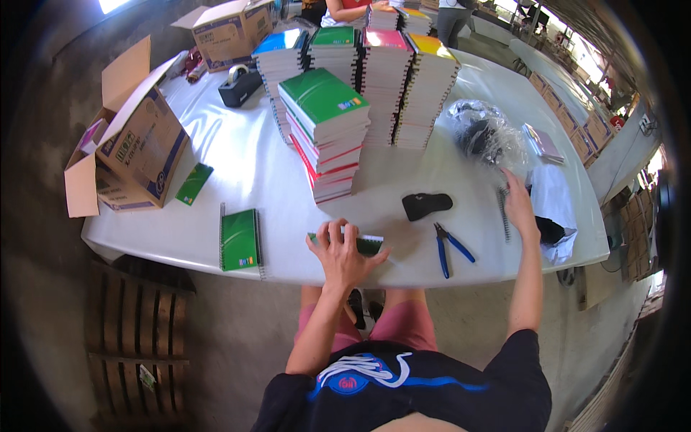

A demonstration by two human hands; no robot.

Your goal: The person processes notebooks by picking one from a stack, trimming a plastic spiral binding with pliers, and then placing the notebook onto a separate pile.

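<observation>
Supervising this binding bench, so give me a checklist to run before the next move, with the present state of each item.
1. Left hand flat on the small green notebook at the near table edge: ok.
2. Right hand at the black wire spiral: touching or about to; whether it has a grip, cannot tell.
3. Blue-handled pliers free on the white table, between both hands: ok.
4. Notebook fully on the table: not ok, it lies right at the edge.
5. Green spiral notebook lying flat to the left, apart from the hands: ok.
6. Tall notebook stacks standing upright behind: ok.
</observation>
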